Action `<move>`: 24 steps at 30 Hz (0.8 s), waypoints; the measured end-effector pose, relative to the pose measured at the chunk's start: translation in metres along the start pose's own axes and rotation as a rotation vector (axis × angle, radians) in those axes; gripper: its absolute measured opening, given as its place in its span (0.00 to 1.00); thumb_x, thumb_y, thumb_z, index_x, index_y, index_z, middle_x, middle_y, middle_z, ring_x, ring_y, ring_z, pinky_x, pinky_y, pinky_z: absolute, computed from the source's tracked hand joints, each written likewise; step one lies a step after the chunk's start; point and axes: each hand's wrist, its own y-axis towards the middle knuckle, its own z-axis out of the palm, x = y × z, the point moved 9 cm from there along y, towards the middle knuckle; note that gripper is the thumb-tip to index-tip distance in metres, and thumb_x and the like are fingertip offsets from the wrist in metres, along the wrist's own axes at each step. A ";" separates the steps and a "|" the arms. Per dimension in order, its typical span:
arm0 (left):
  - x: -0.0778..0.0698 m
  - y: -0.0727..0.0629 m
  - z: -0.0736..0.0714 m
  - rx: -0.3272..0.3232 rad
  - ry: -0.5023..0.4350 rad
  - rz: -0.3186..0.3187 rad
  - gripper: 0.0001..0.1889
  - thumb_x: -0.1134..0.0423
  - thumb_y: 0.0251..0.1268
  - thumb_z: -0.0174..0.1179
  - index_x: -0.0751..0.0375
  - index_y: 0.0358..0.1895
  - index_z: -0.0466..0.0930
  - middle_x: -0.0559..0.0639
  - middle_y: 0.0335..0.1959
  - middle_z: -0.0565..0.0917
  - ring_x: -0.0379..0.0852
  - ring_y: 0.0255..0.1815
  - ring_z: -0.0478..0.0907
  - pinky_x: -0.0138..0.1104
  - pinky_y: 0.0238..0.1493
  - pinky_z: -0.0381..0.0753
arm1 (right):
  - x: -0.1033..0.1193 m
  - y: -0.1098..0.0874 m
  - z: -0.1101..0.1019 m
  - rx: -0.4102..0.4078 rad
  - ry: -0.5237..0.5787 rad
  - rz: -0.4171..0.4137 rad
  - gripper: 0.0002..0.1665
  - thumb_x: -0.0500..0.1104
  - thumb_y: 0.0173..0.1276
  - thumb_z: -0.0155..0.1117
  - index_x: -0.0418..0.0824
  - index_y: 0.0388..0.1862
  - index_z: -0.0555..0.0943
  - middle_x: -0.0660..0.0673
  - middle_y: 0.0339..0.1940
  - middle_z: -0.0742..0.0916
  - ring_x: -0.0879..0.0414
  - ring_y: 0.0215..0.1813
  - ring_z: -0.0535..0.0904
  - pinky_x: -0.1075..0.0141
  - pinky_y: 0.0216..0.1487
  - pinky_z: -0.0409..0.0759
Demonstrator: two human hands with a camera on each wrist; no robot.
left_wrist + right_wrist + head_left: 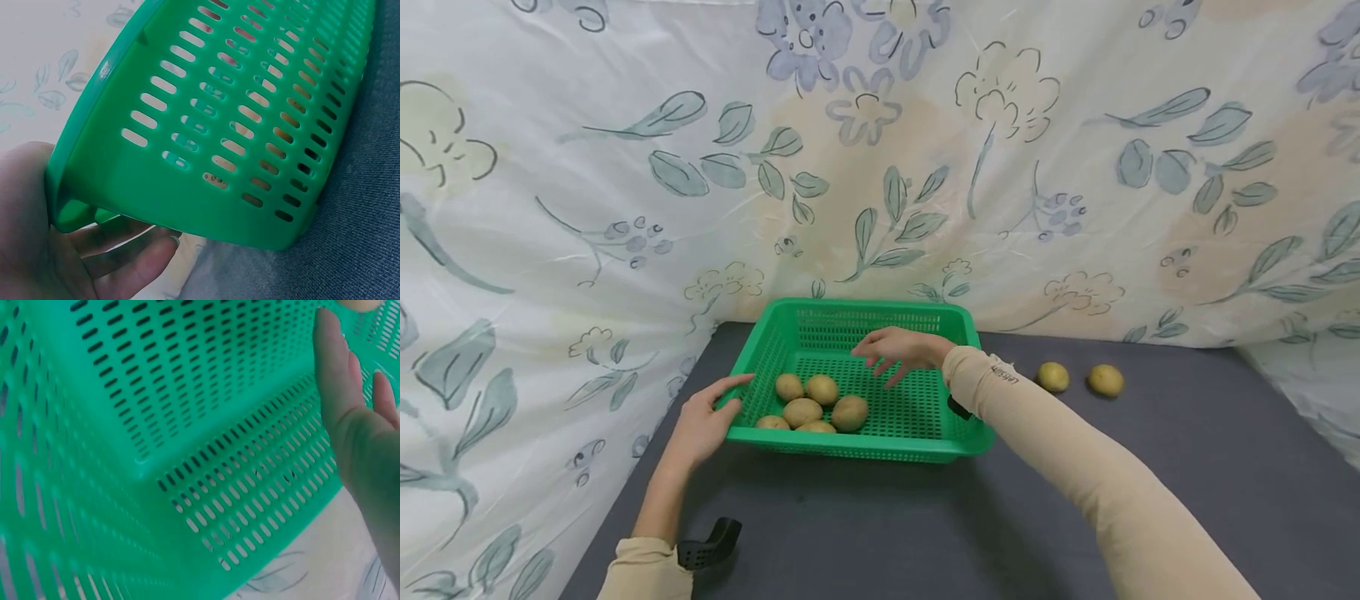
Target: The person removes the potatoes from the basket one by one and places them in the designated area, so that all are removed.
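Observation:
A green plastic basket [880,445] with slotted walls stands on the dark tabletop. Several potatoes [802,412] lie together in its left front part. My left hand [703,421] grips the basket's front left corner, and the left wrist view shows its fingers [134,265] under the rim. Above the basket's middle, my right hand [904,347] hovers with loosely bent, spread fingers and nothing in them. In the right wrist view that hand is over the slotted floor, and part of a potato [361,304] shows at the top edge.
Two more potatoes, one nearer the basket [1052,377] and one farther right [1106,381], sit on the dark tabletop [1187,467]. A flower-patterned cloth [880,192] hangs behind and at the left. A black strap piece [711,546] is by the left wrist.

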 end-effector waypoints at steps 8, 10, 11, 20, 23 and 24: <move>-0.003 0.000 -0.002 0.005 -0.010 0.006 0.23 0.68 0.69 0.45 0.56 0.67 0.70 0.63 0.63 0.68 0.39 0.12 0.51 0.37 0.20 0.63 | -0.012 0.010 0.012 0.000 -0.083 0.043 0.26 0.49 0.74 0.53 0.38 0.66 0.71 0.33 0.60 0.72 0.37 0.62 0.69 0.50 0.49 0.77; -0.004 0.000 -0.001 0.005 -0.013 0.006 0.23 0.67 0.70 0.45 0.56 0.67 0.70 0.63 0.64 0.68 0.39 0.11 0.51 0.37 0.20 0.63 | -0.014 0.012 0.015 0.000 -0.094 0.047 0.25 0.49 0.74 0.53 0.39 0.64 0.72 0.34 0.59 0.73 0.38 0.61 0.70 0.51 0.49 0.77; -0.003 0.000 -0.001 0.006 -0.015 0.003 0.23 0.67 0.70 0.45 0.56 0.67 0.70 0.62 0.64 0.68 0.39 0.11 0.51 0.36 0.20 0.63 | -0.014 0.012 0.017 0.002 -0.096 0.048 0.24 0.49 0.74 0.54 0.40 0.63 0.73 0.34 0.60 0.73 0.38 0.61 0.70 0.51 0.48 0.78; 0.000 0.000 0.000 0.006 -0.022 -0.006 0.23 0.67 0.70 0.45 0.55 0.67 0.70 0.63 0.64 0.68 0.39 0.10 0.51 0.36 0.18 0.63 | -0.019 0.019 0.029 0.015 -0.090 0.052 0.17 0.46 0.72 0.57 0.42 0.56 0.77 0.37 0.58 0.75 0.42 0.58 0.72 0.52 0.48 0.78; 0.000 0.000 0.000 0.006 -0.019 -0.002 0.23 0.67 0.70 0.45 0.56 0.67 0.70 0.63 0.64 0.68 0.39 0.10 0.51 0.35 0.17 0.63 | -0.021 0.021 0.032 0.019 -0.100 0.044 0.15 0.46 0.72 0.57 0.42 0.54 0.79 0.40 0.56 0.76 0.44 0.56 0.73 0.53 0.46 0.79; 0.000 0.000 0.000 0.005 -0.016 -0.001 0.23 0.67 0.70 0.45 0.56 0.67 0.71 0.63 0.63 0.68 0.39 0.10 0.51 0.35 0.17 0.63 | -0.022 0.021 0.033 0.021 -0.098 0.043 0.15 0.46 0.72 0.57 0.42 0.53 0.79 0.41 0.55 0.76 0.44 0.55 0.73 0.53 0.46 0.79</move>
